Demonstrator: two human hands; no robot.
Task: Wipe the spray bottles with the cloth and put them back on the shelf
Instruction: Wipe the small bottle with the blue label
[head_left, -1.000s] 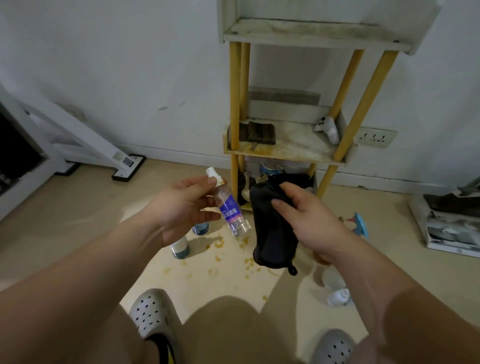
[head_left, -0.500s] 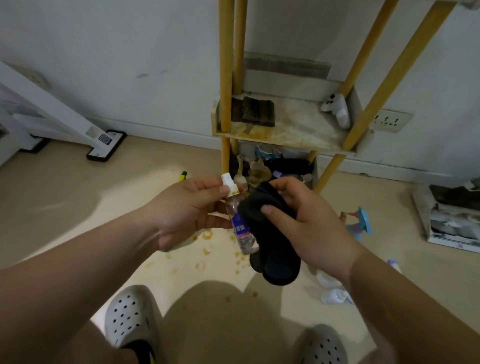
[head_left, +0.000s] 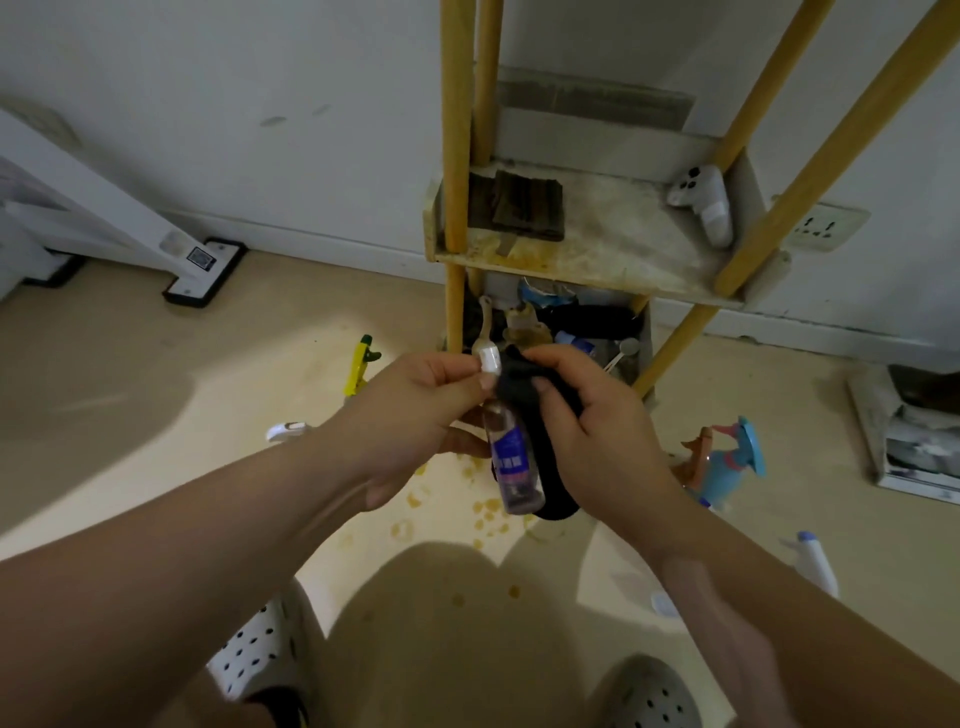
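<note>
My left hand (head_left: 415, 415) holds a small clear spray bottle (head_left: 511, 465) with a blue label, pinching it near its white cap, bottle hanging bottom-down. My right hand (head_left: 597, 431) grips a black cloth (head_left: 540, 415) wrapped against the right side of the bottle. Both are held in front of the wooden shelf (head_left: 597, 254) with yellow posts. A blue trigger spray bottle (head_left: 727, 462) lies on the floor to the right. A white bottle (head_left: 815, 561) lies further right on the floor.
The middle shelf board holds a dark folded cloth (head_left: 519, 205) and a white game controller (head_left: 706, 202). The bottom shelf is crowded with clutter. A yellow clip (head_left: 358, 364) and a white object (head_left: 288, 431) lie on the stained floor. My grey clogs are below.
The cloth has closed in round the bottle, which now hangs nearly upright. My view has moved closer to the shelf and tilted down.
</note>
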